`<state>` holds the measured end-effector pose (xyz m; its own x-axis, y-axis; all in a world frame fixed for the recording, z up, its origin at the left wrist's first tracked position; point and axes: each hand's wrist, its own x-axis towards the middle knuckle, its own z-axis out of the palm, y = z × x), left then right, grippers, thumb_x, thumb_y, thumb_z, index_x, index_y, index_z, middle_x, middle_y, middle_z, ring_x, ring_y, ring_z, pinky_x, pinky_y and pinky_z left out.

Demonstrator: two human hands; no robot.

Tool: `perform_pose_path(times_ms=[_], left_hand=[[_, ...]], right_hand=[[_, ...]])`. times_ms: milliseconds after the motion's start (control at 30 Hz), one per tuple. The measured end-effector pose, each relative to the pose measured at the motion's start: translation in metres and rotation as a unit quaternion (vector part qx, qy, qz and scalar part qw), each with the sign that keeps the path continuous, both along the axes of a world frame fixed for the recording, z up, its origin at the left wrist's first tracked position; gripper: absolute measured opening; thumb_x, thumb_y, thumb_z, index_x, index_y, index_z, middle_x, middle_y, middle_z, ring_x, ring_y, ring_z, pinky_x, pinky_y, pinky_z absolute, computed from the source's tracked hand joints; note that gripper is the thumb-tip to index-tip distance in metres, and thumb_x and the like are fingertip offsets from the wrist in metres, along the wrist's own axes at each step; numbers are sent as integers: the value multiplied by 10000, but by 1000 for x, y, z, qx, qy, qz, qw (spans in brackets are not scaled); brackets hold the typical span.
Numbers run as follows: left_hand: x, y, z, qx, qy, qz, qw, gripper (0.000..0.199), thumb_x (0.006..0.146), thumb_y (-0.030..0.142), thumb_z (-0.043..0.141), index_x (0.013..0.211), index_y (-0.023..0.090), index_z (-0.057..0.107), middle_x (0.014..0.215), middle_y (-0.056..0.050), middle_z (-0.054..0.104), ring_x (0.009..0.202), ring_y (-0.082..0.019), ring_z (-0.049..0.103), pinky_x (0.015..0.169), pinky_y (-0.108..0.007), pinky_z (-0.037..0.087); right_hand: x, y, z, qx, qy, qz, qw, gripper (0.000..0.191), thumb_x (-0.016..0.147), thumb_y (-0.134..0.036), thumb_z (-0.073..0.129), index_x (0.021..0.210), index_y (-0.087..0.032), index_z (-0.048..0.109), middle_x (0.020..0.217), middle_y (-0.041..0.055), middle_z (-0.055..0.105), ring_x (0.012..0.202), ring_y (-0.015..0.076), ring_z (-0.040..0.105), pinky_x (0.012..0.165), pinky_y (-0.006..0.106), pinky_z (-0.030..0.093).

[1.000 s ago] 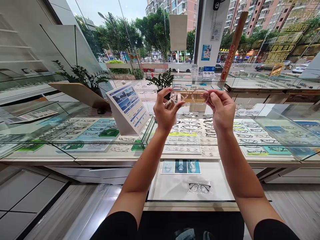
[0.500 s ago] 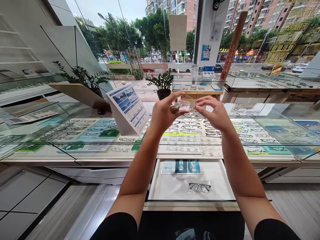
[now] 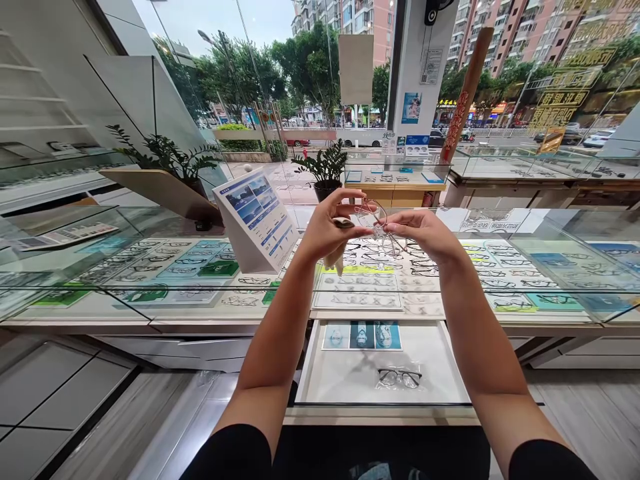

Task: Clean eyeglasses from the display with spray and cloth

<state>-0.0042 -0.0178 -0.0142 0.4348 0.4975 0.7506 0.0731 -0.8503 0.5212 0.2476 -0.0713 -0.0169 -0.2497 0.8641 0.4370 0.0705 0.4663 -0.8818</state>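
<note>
A pair of thin-rimmed eyeglasses is held up over the glass display counter, between my two hands. The fingers and thumb of my left hand grip the rim from the left. A beige cloth is tucked in that same hand and hangs below the palm. On the other side, the fingertips of my right hand pinch the glasses near the bridge or frame edge; the exact spot is hard to make out. Below, black-framed glasses in a clear bag lie in an open white drawer.
The glass counter holds several rows of spectacles. A white tent-shaped sign stands on it at left, near a tilted wood-edged mirror or board. A potted plant sits behind my hands. A photo card lies in the drawer.
The eyeglasses have turned from lens-facing to tilted, their temples now showing below. My right hand has shifted slightly left and down. More of the cloth hangs visibly beneath my left hand.
</note>
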Motion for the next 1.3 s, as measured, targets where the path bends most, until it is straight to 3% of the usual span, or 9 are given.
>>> perform_pose_path(times_ms=[133, 300, 400, 567, 833, 1000, 1067, 1167, 1300], left_hand=[[-2, 6, -1, 20, 10, 27, 999, 741, 807, 677, 924, 1363, 256, 674, 1221, -152, 835, 997, -261, 836, 733, -317, 667], [-26, 11, 4, -107, 54, 85, 989, 534, 931, 608, 810, 1299, 237, 698, 1219, -146, 819, 1074, -268, 799, 826, -348, 640], [-46, 15, 5, -220, 176, 234, 930, 449, 1006, 563, 683, 1314, 237, 700, 1323, -137, 785, 1100, -287, 766, 835, -361, 605], [-65, 39, -9, -328, 368, 411, 767, 407, 974, 441, 653, 1327, 240, 684, 1229, -157, 790, 1018, -334, 747, 770, -387, 557], [-66, 72, -52, -340, 383, 462, 724, 494, 919, 380, 762, 1360, 167, 698, 1310, -242, 758, 1138, -375, 751, 876, -416, 564], [-60, 66, -39, -275, 360, 501, 737, 522, 933, 408, 755, 1383, 149, 699, 1477, -255, 689, 1391, -421, 613, 1083, -472, 502], [-50, 54, -24, -226, 333, 483, 778, 388, 970, 401, 705, 1282, 178, 765, 1364, -198, 762, 1314, -375, 653, 1061, -442, 506], [-22, 22, -3, -127, 155, 303, 932, 283, 979, 414, 695, 1042, 195, 862, 995, -113, 836, 907, -253, 722, 826, -369, 532], [23, -14, 6, -127, -24, 128, 983, 392, 882, 558, 834, 918, 173, 896, 793, -80, 805, 707, -177, 642, 658, -312, 471]], right_hand=[[1, 6, -3, 3, 12, -15, 1000, 378, 734, -596, 993, 886, -263, 899, 1094, 96, 888, 1029, 249, 800, 1011, 478, 614], [1, 7, -4, 7, 35, -54, 998, 407, 688, -615, 1011, 854, -261, 900, 1060, 92, 890, 1073, 267, 796, 1079, 500, 587], [0, 5, -3, 5, 48, -71, 996, 435, 666, -620, 1023, 860, -251, 902, 1046, 96, 887, 1066, 277, 789, 1063, 493, 589], [-4, 6, -3, 9, 85, -92, 992, 442, 642, -612, 1039, 860, -257, 895, 1015, 77, 881, 1035, 266, 784, 1071, 498, 591], [-12, 17, -12, 7, 124, -106, 987, 414, 642, -582, 1037, 864, -265, 888, 1060, 68, 878, 1070, 250, 778, 1114, 499, 592], [-16, 25, -18, 58, 128, -139, 980, 371, 692, -555, 1002, 864, -249, 881, 1044, 71, 876, 1019, 248, 783, 1031, 482, 630], [-19, 26, -19, 81, 125, -151, 977, 352, 730, -548, 979, 858, -240, 870, 1063, 81, 873, 1025, 255, 791, 1010, 478, 644], [-30, 23, -20, 142, 98, -193, 966, 320, 841, -543, 898, 885, -230, 854, 1129, 100, 861, 1051, 265, 798, 1001, 483, 661], [-51, 11, -17, 283, 13, -310, 908, 190, 1010, -398, 741, 929, -249, 827, 1131, 96, 843, 1115, 277, 784, 1048, 510, 647]])
